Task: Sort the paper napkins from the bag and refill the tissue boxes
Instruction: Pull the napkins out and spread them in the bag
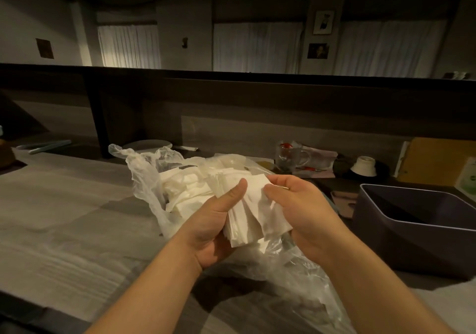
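Left hand (pixel 215 220) and right hand (pixel 300 210) are both gripping a fanned stack of white paper napkins (pixel 251 212). Stack is hovering above crumpled clear plastic bag (pixel 144 179) on grey wood-grain surface (pixel 64 205). Empty dark purple plastic box (pixel 401 243) is sitting nearby, to the right.

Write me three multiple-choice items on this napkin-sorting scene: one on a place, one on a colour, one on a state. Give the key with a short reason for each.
1. Where does the dark bin stand relative to the plastic bag?
A. On the person's right of it
B. On the person's left of it
C. Inside it

2. What colour are the paper napkins?
A. Red
B. White
C. Green

3. What is the state of the two hands?
A. Both hang idle and open
B. Only the right one holds something
C. Both hold the stack of napkins

Key:
1. A, the bin sits at the right side of the counter, apart from the bag.
2. B, the stack and the loose ones in the bag are white.
3. C, the left hand has its thumb pressed on the stack, and the right hand grips its other edge.
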Tool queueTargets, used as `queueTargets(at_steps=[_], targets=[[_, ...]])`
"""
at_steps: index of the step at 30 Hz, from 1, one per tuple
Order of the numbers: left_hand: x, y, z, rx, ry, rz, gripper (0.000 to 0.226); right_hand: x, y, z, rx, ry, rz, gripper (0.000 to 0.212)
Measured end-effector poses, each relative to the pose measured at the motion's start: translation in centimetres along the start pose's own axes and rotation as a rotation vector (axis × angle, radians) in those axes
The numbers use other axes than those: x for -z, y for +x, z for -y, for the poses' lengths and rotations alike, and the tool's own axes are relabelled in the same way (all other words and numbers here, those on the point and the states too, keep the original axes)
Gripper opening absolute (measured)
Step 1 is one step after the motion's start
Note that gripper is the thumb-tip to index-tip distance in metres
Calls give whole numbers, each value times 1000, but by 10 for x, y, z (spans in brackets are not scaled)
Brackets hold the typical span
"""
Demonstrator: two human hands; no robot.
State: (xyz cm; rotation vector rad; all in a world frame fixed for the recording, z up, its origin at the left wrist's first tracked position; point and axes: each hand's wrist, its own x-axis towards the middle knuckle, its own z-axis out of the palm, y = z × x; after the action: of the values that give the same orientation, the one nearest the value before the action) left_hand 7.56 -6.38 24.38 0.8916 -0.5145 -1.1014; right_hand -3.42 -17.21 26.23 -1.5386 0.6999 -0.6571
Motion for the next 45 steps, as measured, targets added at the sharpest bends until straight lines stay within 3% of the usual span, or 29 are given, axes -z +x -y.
queueTargets(at_steps=[5,10,15,23,28,33,36,41,45], targets=[[-4,-3,-1,-23,-8,21,24,-1,-9,5,-4,184,55,12],[-6,-6,-1,-41,21,18,25,-6,-8,0,-55,206,23,17],[-6,-6,0,-58,80,51,18,-5,-6,-1,-78,177,-8,7],[-9,-10,-3,-52,79,107,20,-7,-8,-1,-90,127,21,9],[-3,-3,1,-2,128,-9,18,-13,-10,-2,-57,-17,-7,12],[-5,-4,-2,46,26,-60,25,-7,-12,0,21,-228,21,12],[-7,-5,-3,27,-28,-70,41,-6,-9,-4,102,-354,-6,13],[4,-2,-11,-37,-306,-100,34,5,3,-4,55,-195,-128,20],[11,2,-13,-75,-446,-104,39,11,14,-18,6,-301,-94,10]])
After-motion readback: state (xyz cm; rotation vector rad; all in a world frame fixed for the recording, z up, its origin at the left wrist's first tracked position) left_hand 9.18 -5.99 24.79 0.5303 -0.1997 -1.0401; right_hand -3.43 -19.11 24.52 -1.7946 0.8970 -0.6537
